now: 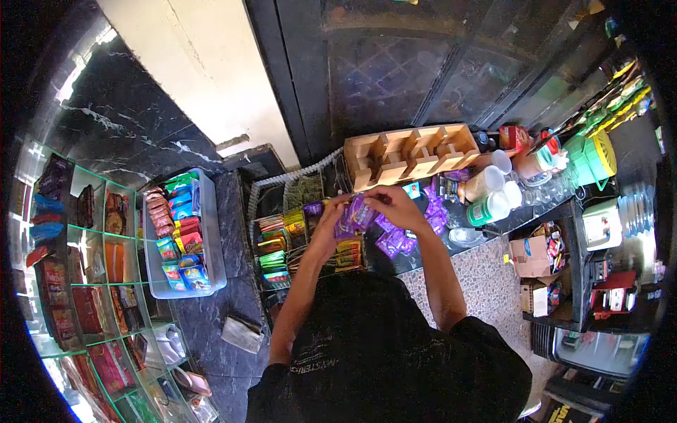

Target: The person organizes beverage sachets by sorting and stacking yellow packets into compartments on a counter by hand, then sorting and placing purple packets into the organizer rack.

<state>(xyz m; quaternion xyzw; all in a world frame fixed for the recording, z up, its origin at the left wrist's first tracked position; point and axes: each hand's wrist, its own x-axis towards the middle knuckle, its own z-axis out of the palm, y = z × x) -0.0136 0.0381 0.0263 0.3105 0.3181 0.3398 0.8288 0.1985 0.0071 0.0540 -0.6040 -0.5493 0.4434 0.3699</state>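
Observation:
Between my two hands are purple packets (352,217). My left hand (329,220) has its fingers closed on their left side, and my right hand (390,207) pinches their upper right edge. More purple packets (396,242) lie loose on the dark counter to the right of my hands. Just left of my hands stands a divided rack of upright sachets (273,245) in yellow, orange and green. Directly beyond my hands sits a wooden compartment box (412,151).
A clear plastic bin (220,271) of assorted packets stands at left, beside glass shelves (95,284) of goods. Jars (486,209) and a green basket (591,161) are on the right counter. Cardboard boxes (530,256) sit lower right. A folded cloth-like item (242,334) lies lower left.

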